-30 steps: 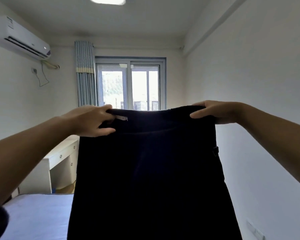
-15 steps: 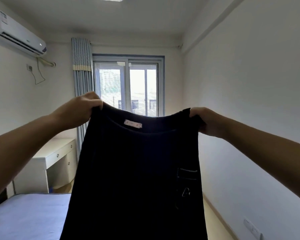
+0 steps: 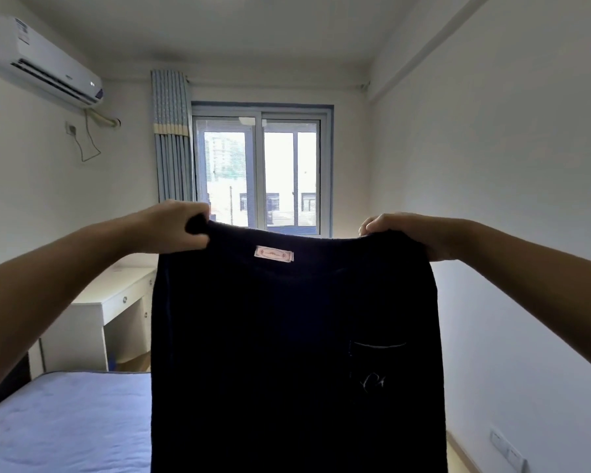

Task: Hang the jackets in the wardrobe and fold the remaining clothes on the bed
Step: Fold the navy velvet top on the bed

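Observation:
A dark navy garment (image 3: 287, 353) hangs full length in front of me, held up by its top edge. It has a small pink label near the top and a patch pocket with pale stitching at the lower right. My left hand (image 3: 181, 227) grips the top left corner, and my right hand (image 3: 406, 233) grips the top right corner, so the fabric is stretched flat between them. Below and to the left lies the bed (image 3: 65, 421) with a pale blue sheet. The garment's lower end runs out of view.
A white desk with drawers (image 3: 116, 302) stands beyond the bed at the left wall. A window (image 3: 260, 172) with a striped curtain (image 3: 171, 138) fills the far wall. An air conditioner (image 3: 41, 59) hangs high on the left. A bare white wall (image 3: 509, 199) runs along the right.
My hands have spread the garment wider and flatter, turning it so the label and pocket face me. The view has tipped slightly, showing more of the bed and desk.

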Tool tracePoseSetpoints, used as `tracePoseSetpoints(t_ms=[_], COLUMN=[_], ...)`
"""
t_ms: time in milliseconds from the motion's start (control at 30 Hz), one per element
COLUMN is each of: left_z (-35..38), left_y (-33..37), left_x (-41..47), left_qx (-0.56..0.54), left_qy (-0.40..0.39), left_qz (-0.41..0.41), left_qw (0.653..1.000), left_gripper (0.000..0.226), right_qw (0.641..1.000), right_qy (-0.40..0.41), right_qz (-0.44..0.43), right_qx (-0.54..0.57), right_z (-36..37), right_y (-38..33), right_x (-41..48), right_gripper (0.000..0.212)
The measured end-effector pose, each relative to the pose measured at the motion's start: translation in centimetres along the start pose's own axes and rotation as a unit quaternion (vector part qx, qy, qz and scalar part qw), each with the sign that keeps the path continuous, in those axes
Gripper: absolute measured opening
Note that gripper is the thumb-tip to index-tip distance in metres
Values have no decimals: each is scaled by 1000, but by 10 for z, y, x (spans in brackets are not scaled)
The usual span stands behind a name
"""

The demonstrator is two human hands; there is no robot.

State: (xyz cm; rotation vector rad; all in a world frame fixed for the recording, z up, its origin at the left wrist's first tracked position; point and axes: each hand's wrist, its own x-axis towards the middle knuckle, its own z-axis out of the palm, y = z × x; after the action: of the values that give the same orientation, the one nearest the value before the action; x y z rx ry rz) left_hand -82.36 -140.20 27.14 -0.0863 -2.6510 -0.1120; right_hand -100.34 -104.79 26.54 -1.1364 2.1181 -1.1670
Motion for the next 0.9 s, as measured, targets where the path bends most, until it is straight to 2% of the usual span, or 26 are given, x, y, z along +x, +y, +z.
tracePoseSetpoints(t_ms=[33,67,167,233,267,333,367,433,500,567,633,700,767,833,867,900], left_z=[3,6,13,15,14,15,16,20,26,28,21,13,11,16,21,26], left_y=[-1,-3,-13,-22,-24,-23,-21,-15,-9,-5,-3,-3,-3,2,5,9], left_x=[2,1,-1,-1,0,4,6,8,9,7,6,2,-3,-6,-5,-5], left_qx=[79,108,83,43,24,-11,-29,-63,-71,-81,-71,-68,-178,-332,-366,-353], left_qy=[-6,-7,47,112,131,135,125,119,127,108,53,-8,-15,66,145,232], left_qz=[20,33,27,6,-4,-13,-15,-14,-10,-9,-5,-26,-68,-117,-129,-138], left_qw=[997,994,995,993,991,991,992,991,989,991,996,997,982,934,910,896], left_gripper=[28,31,36,37,35,32,32,31,30,33,31,17,11,11,10,9], right_qw=[999,997,989,980,965,906,881,858,873,900,912,920,928,908,889,867], right_qy=[10,18,8,2,22,70,85,104,163,245,299,315,321,374,411,448], right_qz=[-24,-54,-133,-162,-167,-158,-148,-136,-150,-201,-237,-225,-178,-159,-167,-182], right_qx=[-33,-54,-60,-120,-203,-385,-442,-484,-434,-301,-151,-60,-63,-103,-111,-116], right_z=[2,5,4,1,-2,-6,-9,-16,-19,-17,-14,-12,-12,-13,-13,-10], right_y=[0,1,6,8,8,6,5,9,17,25,26,26,29,30,28,25], right_x=[0,0,-4,-8,-9,-8,-7,-6,-5,-2,1,6,14,19,20,21], right_gripper=[26,20,24,14,12,20,24,32,37,34,33,39,40,34,30,25])
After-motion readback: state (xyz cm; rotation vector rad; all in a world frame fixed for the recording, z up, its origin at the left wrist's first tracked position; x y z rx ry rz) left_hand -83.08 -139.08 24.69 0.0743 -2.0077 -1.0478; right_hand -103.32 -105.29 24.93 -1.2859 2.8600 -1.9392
